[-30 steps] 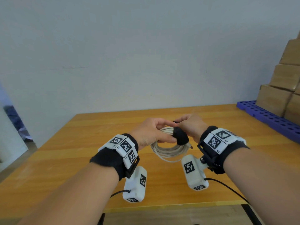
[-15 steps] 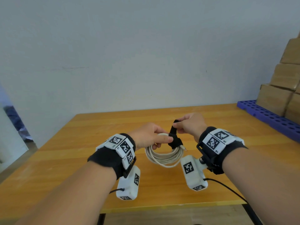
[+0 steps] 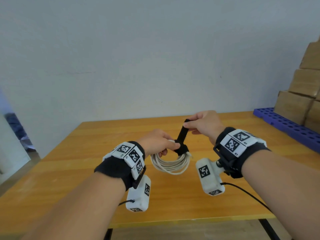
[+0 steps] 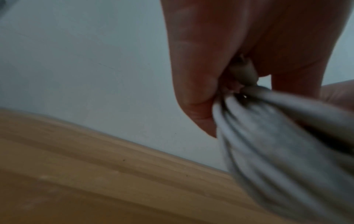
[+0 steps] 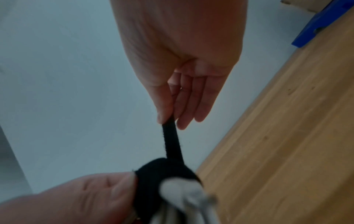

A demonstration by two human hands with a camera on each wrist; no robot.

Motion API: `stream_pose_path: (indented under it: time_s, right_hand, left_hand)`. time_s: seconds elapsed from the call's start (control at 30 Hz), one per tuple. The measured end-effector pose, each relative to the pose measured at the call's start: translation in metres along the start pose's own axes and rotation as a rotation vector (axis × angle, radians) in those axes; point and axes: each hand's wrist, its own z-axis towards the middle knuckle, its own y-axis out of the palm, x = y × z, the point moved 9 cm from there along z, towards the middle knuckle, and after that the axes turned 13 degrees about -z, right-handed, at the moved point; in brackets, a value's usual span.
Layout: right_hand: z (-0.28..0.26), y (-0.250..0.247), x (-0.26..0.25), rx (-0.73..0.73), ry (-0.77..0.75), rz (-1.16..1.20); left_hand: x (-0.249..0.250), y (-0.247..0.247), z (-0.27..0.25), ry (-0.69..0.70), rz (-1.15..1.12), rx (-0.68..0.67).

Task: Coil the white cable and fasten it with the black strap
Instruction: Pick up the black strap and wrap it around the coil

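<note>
The white cable hangs as a round coil above the wooden table. My left hand grips the top of the coil, and its fingers curl round the bundled strands in the left wrist view. The black strap wraps the coil's top, with a free tail standing up and to the right. My right hand pinches that tail's end between thumb and forefinger. In the right wrist view the strap runs taut from my right hand down to its loop beside the left thumb.
A blue perforated tray lies along the table's right edge with stacked cardboard boxes on it. A plain wall stands behind the table. A black wire trails from the right wrist camera.
The right hand has peeled the strap's tail off the bundle and drawn it up and to the right until taut. The coil has sunk slightly and now hangs in full view.
</note>
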Motion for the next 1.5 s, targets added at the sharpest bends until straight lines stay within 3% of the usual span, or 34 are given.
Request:
stream_pose_path:
  time_s: [0.27, 0.5, 0.7, 1.07, 1.33, 1.5]
  right_hand:
    - [-0.008, 0.005, -0.01, -0.039, -0.033, 0.035]
    - [-0.009, 0.007, -0.017, -0.051, -0.059, 0.041]
    - [-0.012, 0.013, -0.02, -0.102, -0.111, -0.01]
    - [-0.022, 0.025, -0.035, -0.179, -0.337, -0.326]
    - [-0.016, 0.02, -0.025, -0.172, -0.285, -0.238]
    - [-0.017, 0.024, -0.021, -0.193, -0.293, -0.35]
  left_hand:
    - [-0.007, -0.012, 0.005, -0.003, -0.157, 0.102]
    - [0.0, -0.008, 0.004, 0.05, -0.158, 0.095]
    - [-0.002, -0.01, 0.006, 0.005, -0.221, 0.135]
    - [-0.013, -0.011, 0.013, -0.064, -0.309, 0.195]
    - [-0.008, -0.018, 0.014, -0.027, -0.291, 0.21]
    - [-0.006, -0.012, 0.011, 0.031, -0.21, 0.179]
